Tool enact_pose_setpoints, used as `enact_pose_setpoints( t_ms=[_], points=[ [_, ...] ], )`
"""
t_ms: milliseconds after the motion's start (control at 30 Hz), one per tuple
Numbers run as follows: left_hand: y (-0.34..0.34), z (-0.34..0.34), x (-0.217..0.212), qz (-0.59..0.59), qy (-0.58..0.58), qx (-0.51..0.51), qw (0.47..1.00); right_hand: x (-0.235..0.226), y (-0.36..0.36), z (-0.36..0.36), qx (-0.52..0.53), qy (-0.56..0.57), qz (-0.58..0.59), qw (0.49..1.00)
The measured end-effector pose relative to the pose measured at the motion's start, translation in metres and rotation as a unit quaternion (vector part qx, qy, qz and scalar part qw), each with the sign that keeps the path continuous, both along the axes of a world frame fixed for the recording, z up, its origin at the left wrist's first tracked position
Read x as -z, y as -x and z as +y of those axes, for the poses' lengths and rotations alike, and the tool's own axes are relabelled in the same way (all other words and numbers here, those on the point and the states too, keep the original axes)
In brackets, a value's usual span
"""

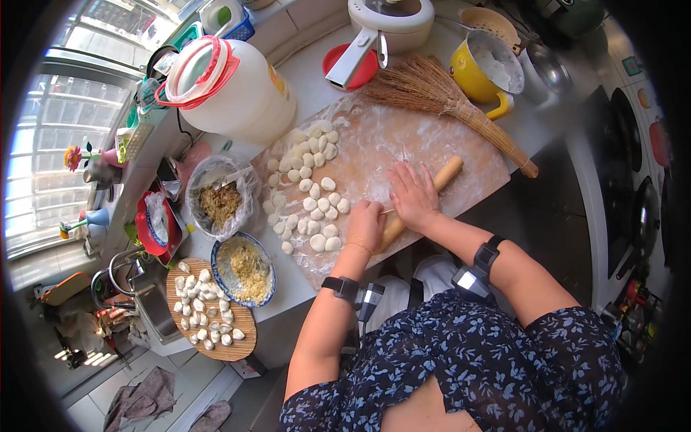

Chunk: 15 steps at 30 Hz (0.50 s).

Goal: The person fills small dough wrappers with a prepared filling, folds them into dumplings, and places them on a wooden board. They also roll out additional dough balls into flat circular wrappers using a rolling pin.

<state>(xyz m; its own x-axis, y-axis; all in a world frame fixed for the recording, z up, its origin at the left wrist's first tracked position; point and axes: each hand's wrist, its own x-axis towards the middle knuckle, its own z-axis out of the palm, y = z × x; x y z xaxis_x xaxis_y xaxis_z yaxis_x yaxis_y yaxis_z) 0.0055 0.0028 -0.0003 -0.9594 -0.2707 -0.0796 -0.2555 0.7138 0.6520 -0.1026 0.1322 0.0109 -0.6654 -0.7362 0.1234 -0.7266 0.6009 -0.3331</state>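
A wooden rolling pin (445, 175) lies across a floured wooden board (475, 155). My right hand (412, 196) presses flat on top of the pin. My left hand (366, 223) is closed at the board's near edge, fingers curled over a piece of dough that I cannot see clearly, touching the pin's near end. Several small white dough pieces (315, 187) lie scattered over the left half of the board, just left of my left hand.
A straw whisk broom (439, 93) lies on the board's far side. A yellow pot (484, 68), white jug (241, 90), bag of filling (219, 201), bowl of filling (245, 268) and round tray of dumplings (209, 306) stand around. Stove at right.
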Motion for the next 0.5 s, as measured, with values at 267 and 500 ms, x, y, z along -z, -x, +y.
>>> enact_pose_setpoints(
  t_ms=[267, 500],
  points=[
    [0.002, -0.003, 0.001, -0.047, -0.007, -0.040, 0.998, 0.016, -0.003, -0.013, 0.011, 0.031, 0.009, 0.999],
    [-0.004, -0.010, -0.004, -0.103, -0.144, -0.171, 0.969, 0.007, -0.030, 0.067, -0.033, -0.006, -0.008, 0.999]
  ],
)
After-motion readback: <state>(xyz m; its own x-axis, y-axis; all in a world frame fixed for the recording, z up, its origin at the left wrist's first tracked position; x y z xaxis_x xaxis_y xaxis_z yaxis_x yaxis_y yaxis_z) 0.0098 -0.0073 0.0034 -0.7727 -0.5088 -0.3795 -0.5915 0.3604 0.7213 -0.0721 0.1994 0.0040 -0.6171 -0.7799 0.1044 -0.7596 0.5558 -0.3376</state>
